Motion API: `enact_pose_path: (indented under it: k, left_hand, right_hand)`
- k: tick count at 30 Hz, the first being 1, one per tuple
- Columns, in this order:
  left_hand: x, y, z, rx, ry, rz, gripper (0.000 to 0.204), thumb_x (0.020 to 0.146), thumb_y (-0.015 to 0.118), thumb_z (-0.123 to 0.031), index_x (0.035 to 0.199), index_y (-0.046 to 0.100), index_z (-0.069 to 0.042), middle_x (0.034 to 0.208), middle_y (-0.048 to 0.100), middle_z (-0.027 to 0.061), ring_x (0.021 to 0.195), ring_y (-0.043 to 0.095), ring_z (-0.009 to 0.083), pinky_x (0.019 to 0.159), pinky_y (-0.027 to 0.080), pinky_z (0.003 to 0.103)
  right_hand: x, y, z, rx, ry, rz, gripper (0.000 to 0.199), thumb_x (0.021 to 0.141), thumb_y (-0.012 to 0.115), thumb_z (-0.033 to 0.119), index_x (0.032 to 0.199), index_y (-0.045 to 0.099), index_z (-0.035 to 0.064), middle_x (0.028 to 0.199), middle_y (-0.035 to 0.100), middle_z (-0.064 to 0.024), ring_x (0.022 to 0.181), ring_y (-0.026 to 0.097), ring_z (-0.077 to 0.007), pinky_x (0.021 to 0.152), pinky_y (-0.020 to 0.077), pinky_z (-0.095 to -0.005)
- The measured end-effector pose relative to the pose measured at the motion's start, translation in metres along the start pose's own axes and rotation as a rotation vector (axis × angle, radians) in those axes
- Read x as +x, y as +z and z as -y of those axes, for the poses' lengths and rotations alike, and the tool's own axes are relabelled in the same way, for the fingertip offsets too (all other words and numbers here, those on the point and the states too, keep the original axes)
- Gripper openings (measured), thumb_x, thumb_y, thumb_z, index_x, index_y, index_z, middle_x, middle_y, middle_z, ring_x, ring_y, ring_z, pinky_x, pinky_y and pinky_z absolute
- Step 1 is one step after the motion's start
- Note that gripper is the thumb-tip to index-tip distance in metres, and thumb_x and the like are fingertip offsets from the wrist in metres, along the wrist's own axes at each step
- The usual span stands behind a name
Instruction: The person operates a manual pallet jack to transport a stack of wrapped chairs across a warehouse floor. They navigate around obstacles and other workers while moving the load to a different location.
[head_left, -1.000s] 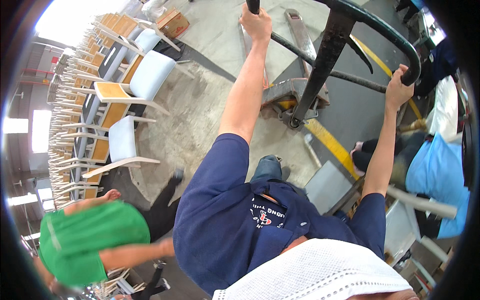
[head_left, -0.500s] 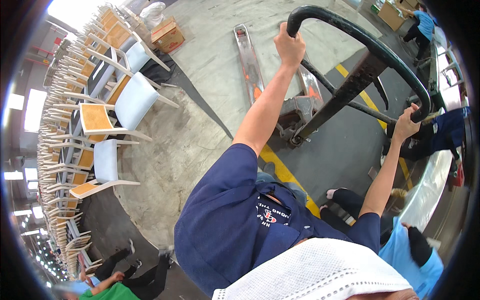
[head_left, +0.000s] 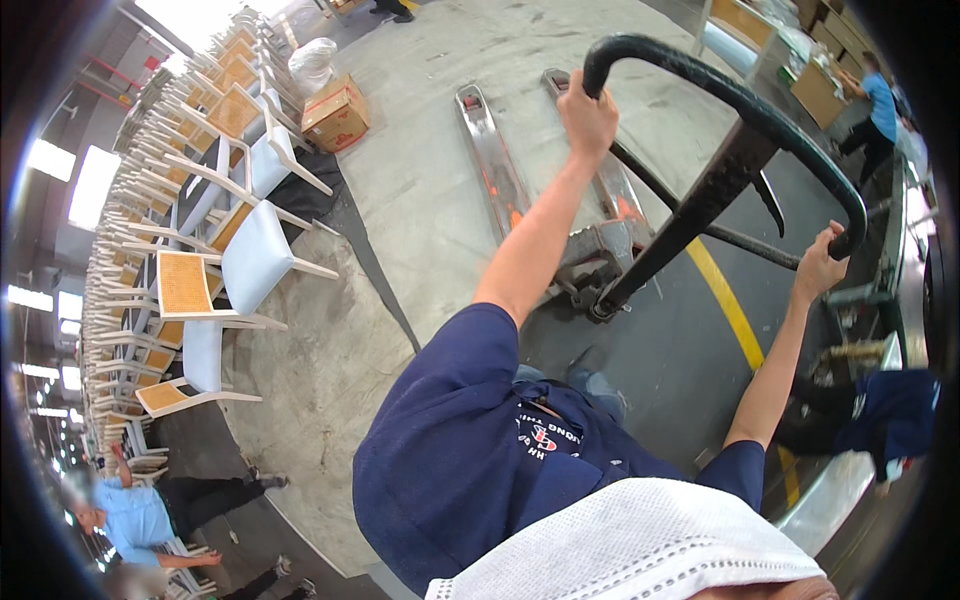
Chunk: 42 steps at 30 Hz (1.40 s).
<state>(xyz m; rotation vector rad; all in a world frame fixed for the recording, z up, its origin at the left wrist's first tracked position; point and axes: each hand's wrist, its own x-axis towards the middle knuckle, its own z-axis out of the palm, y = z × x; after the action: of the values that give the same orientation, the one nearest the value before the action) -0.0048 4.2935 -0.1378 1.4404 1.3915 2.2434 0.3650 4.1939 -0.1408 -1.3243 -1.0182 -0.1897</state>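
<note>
Both my hands grip the black looped handle of a pallet jack. My left hand is wrapped round the handle's left end. On its right side, lower down, my right hand is closed. A dark shaft runs from the loop down to the worn, grey-and-orange base. A thin curved lever hangs inside the loop. Two long metal forks stretch away over the floor, partly behind my left arm. They carry no load that I can see.
Stacked chairs with pale blue seats and woven backs line the left. A cardboard box stands beside them. People are nearby: one in light blue lower left, one in dark blue right, another far right. A yellow line crosses the floor.
The pallet jack and I have moved along the floor, and the yellow line now lies farther right. A person in light blue shows at lower left. Both hands have kept their hold.
</note>
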Motion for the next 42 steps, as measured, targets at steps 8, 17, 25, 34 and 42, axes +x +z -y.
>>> enact_pose_path:
  k: [8,17,25,34,42]
  left_hand:
    - [0.052,0.153,0.068,0.024,-0.012,-0.088,0.003,0.080,0.056,-0.001,0.081,0.055,0.002,0.055,0.054,0.0115,0.051,0.054,0.0126,0.050,0.041,0.029]
    - [0.165,0.300,0.190,0.136,0.050,-0.189,0.003,0.079,0.056,-0.001,0.082,0.055,0.002,0.055,0.054,0.0123,0.049,0.057,0.0186,0.049,0.041,0.031]
    - [0.262,0.405,0.281,0.148,0.018,-0.181,0.006,0.079,0.057,-0.001,0.083,0.055,0.003,0.055,0.054,0.0127,0.050,0.057,0.0177,0.049,0.041,0.030]
    - [0.347,0.485,0.358,0.313,0.150,-0.363,0.010,0.076,0.056,0.001,0.086,0.055,0.001,0.054,0.050,0.0114,0.044,0.053,0.0199,0.045,0.039,0.030]
    - [0.444,0.537,0.463,0.333,0.096,-0.394,0.016,0.073,0.059,0.003,0.089,0.057,0.000,0.057,0.053,0.0116,0.047,0.055,0.0192,0.049,0.043,0.028]
  right_hand:
    - [0.157,0.185,-0.135,0.048,0.026,0.106,0.016,0.083,0.055,0.013,0.093,0.063,0.0023,0.082,0.061,-0.0026,0.071,0.056,-0.0123,0.066,0.0446,-0.0270]
    - [0.283,0.419,-0.218,0.129,-0.003,0.187,0.017,0.082,0.055,0.014,0.092,0.062,0.0016,0.077,0.059,-0.0021,0.069,0.055,-0.0110,0.065,0.0435,-0.0259]
    - [0.372,0.604,-0.281,0.129,-0.100,0.206,0.017,0.082,0.055,0.013,0.091,0.063,0.0012,0.079,0.062,-0.0046,0.072,0.058,-0.0133,0.068,0.0456,-0.0288]
    - [0.438,0.834,-0.319,0.315,-0.068,0.343,0.016,0.082,0.057,0.015,0.090,0.065,0.0035,0.070,0.058,0.0000,0.061,0.055,-0.0078,0.057,0.0431,-0.0220]
    - [0.472,1.040,-0.319,0.554,0.008,0.471,0.013,0.083,0.055,0.008,0.091,0.063,0.0015,0.067,0.054,0.0019,0.056,0.048,-0.0043,0.051,0.0386,-0.0192]
